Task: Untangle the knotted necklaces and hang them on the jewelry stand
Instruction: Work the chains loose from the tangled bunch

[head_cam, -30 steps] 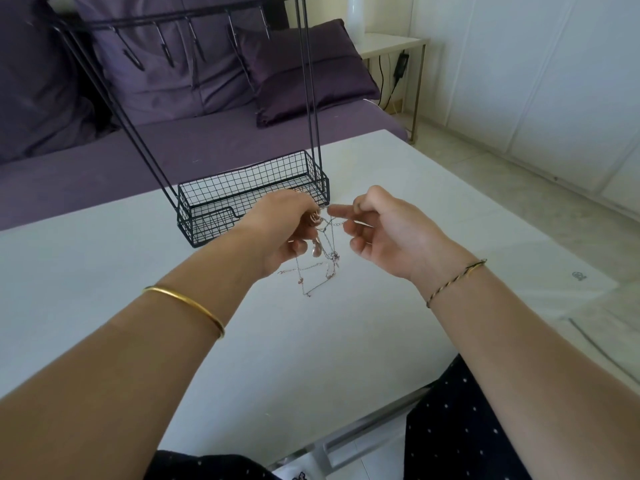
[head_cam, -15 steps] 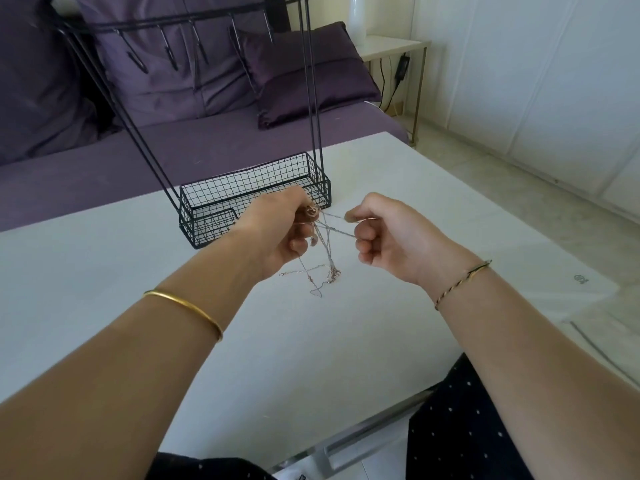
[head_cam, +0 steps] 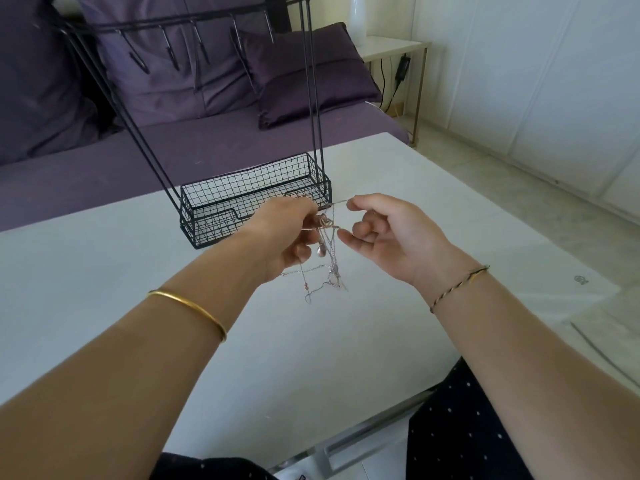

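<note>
In the head view, both hands were seen raised above the white table (head_cam: 131,271), just in front of the jewelry stand (head_cam: 242,183). The knotted necklaces (head_cam: 330,271) were held in the air between the two hands, with thin chains hanging down in a loose tangle towards the tabletop; whether the lowest loops touched it could not be told. The left hand (head_cam: 280,233) was curled, its fingertips pinching the chains at the knot, and a small drop-shaped pendant (head_cam: 321,250) was seen dangling just beside those fingers. The right hand (head_cam: 391,237) was held close by, a single strand being pinched between thumb and forefinger and drawn out taut from the knot, while the remaining fingers were loosely bent. A gold bangle (head_cam: 194,306) was worn on the left forearm and a thin cord bracelet (head_cam: 457,284) on the right wrist. The stand's wire basket was set on the table, its dark rods rising to a bar of hooks (head_cam: 173,57). Behind it, purple cushions (head_cam: 311,74) were seen.
</note>
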Available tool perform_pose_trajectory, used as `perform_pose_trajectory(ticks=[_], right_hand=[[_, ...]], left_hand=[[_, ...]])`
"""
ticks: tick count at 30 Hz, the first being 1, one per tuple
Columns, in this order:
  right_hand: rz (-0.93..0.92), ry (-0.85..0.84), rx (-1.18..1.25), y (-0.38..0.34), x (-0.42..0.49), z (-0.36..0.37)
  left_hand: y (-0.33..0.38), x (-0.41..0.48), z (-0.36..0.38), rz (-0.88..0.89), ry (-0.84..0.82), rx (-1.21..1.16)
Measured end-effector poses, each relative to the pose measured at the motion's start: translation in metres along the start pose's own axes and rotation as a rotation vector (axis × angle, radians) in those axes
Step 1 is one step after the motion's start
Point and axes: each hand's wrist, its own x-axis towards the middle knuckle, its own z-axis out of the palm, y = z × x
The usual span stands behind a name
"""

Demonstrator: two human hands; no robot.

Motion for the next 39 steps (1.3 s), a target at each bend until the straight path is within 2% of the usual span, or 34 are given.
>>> perform_pose_trajectory(ticks=[5,9,12,18,24,28,35,39], right_hand=[[0.046,0.034,-0.262,0.001,0.001,-0.003],[0.043,0.066,-0.341,0.001,0.002,-0.005],[0.016,0.09,-0.267,0.0,0.003,-0.007],[0.004,0.068,0.081,-0.002,0.002,-0.004],[0.033,0.009,-0.016,-0.003,-0.001,-0.001],[0.019,0.001,-0.05,-0.003,-0.004,0.001],[-0.197,0.007,-0.462,0.0,-0.006,-0.002],[-0.325,0.047,-0.683,0.005,-0.007,0.002]], left_hand=[[0.002,0.0,-0.004,0.032,-0.004,-0.11],[0.002,0.001,-0.005,0.014,-0.044,-0.116],[0.001,0.002,-0.004,-0.032,-0.099,-0.059],[0.003,0.0,-0.003,-0.035,-0.128,-0.036],[-0.001,0.0,0.001,0.136,0.087,0.385],[-0.005,0.004,0.0,0.276,0.178,0.454],[-0.005,0.007,-0.001,0.275,0.173,0.254],[-0.004,0.007,0.002,0.294,0.183,0.239]])
